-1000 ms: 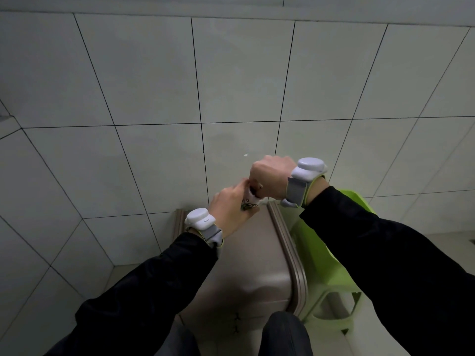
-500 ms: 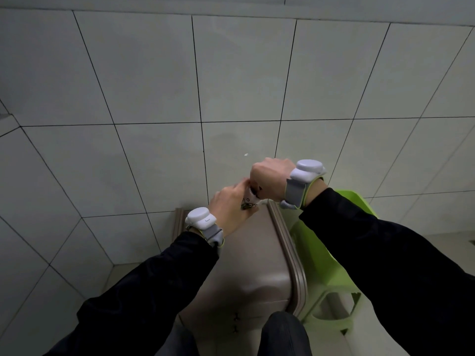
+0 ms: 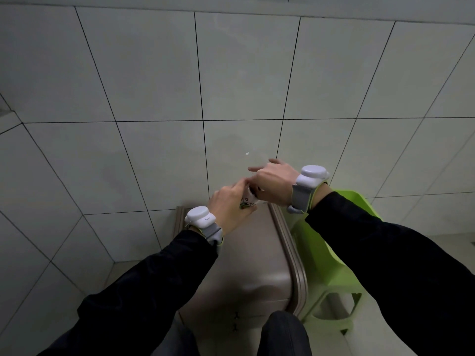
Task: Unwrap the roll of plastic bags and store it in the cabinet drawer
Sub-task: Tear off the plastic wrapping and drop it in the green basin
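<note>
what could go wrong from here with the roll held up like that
1. The small white printed roll of plastic bags is held in the air between the left hand and right hand, above the taupe plastic cabinet; a slip could send it down beside the lime green plastic stool.
2. The hands hide most of the roll, so picking at the wrapper may tear the bags.

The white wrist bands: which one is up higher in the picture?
The white wrist band on the right hand: it sits higher, near the green plastic stool.

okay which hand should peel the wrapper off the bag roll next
Probably the right hand: its fingers lie loosely above the roll of plastic bags, while the left hand grips it from below.
</note>
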### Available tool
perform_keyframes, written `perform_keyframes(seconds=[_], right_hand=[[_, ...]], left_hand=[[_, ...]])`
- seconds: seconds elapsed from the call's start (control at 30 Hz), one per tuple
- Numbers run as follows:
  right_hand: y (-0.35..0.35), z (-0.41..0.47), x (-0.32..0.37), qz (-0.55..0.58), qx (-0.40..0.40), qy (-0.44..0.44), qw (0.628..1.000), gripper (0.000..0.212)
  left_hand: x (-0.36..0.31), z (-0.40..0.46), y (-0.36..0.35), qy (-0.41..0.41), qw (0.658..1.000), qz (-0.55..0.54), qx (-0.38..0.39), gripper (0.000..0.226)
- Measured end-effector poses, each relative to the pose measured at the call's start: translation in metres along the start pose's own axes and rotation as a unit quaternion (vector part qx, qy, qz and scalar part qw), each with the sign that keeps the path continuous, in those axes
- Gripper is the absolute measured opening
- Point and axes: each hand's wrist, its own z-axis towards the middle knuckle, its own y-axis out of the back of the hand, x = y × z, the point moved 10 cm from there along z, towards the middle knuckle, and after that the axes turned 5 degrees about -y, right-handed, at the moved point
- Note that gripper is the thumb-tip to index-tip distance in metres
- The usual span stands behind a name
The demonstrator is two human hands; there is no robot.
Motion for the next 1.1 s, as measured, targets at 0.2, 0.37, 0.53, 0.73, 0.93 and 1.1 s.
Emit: perform_keyframes(seconds=[0.2, 0.37, 0.53, 0.73, 0.93, 1.1], right_hand=[[0.003, -0.014, 0.008, 0.027, -0.013, 0.045, 0.999, 0.025], [0.010, -0.019, 0.002, 0.041, -0.062, 0.037, 0.997, 0.023], [0.021, -0.025, -0.005, 0.090, -0.116, 0.035, 0.988, 0.023], [0.038, -0.032, -0.013, 0.116, -0.161, 0.036, 0.980, 0.021], [0.064, -0.048, -0.020, 0.154, -0.200, 0.031, 0.967, 0.018], [0.066, -0.053, -0.021, 0.181, -0.223, 0.038, 0.957, 0.009]], left_hand=[[-0.002, -0.002, 0.002, -0.011, 1.000, -0.008, -0.011, 0.058], [-0.002, -0.002, 0.006, -0.020, 1.000, -0.014, -0.017, 0.055], [0.001, 0.000, 0.009, -0.026, 0.999, 0.000, -0.023, 0.052], [0.008, 0.000, 0.010, -0.016, 1.000, -0.005, -0.020, 0.051], [0.020, 0.001, 0.009, -0.002, 1.000, 0.003, -0.015, 0.047], [0.016, 0.002, 0.014, -0.010, 0.999, -0.012, -0.028, 0.046]])
